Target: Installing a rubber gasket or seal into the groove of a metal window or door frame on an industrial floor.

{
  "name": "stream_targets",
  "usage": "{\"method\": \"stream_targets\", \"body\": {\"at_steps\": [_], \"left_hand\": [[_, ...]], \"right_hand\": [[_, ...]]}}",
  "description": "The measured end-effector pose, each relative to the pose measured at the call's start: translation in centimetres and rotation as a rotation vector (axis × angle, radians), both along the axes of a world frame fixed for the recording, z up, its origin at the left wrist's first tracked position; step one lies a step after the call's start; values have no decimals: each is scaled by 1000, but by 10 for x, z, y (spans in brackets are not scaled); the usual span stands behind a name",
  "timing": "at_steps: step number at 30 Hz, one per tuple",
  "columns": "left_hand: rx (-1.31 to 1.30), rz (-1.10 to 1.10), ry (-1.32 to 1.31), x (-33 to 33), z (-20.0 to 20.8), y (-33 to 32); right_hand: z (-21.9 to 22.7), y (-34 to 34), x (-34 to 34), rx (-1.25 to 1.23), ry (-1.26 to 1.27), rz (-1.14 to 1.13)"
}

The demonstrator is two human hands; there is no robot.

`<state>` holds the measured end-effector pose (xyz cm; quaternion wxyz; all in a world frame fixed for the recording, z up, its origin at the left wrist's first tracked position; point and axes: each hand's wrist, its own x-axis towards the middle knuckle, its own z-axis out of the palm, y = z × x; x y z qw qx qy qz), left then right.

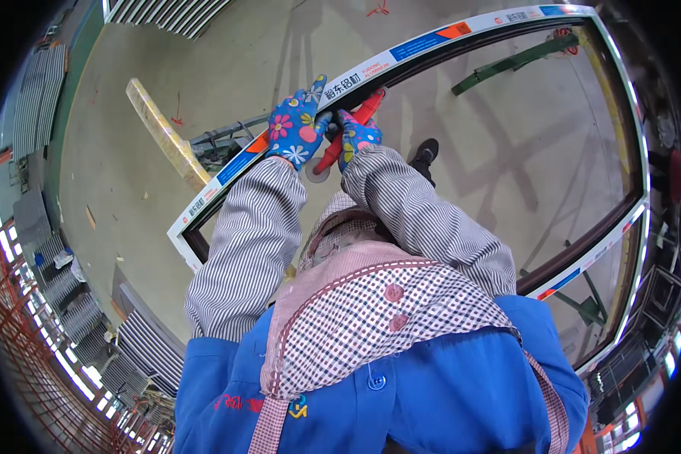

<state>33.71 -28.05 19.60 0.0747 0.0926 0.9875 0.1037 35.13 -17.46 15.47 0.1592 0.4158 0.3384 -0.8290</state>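
My left hand (293, 130), in a blue flowered glove, is closed over the bar of a large white-wrapped window frame (429, 41), its thumb toward the inner edge. Just to its right, my right hand (358, 138), in a matching glove, is wrapped round a red bar-shaped tool (367, 108). That tool slants along the frame's dark inner edge, a pale round disc showing at its lower end. My fingers cover its middle. The frame stretches from left of my hands up to the far right and back down along the right side.
A long yellowish wrapped beam (164, 132) lies at the left. Green support bars (511, 63) show inside the frame's opening. Stacked metal profiles (39, 98) stand along the left edge, with more profiles (145, 344) at the lower left. My dark shoe (427, 151) shows below the frame.
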Motion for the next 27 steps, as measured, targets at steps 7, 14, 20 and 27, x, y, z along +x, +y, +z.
{"method": "stream_targets", "body": {"at_steps": [7,14,20,27], "left_hand": [[-117,-45,52,-5,-14,4],[-63,32,15,-1,-1,2],[-24,48,-35,-5,-2,7],[-35,13,-2,0,6,0]], "right_hand": [[3,-11,-4,216,-19,-47],[15,0,-3,-60,49,-46],[6,-2,-7,124,4,-24],[-1,0,-6,-8,26,-60]]}}
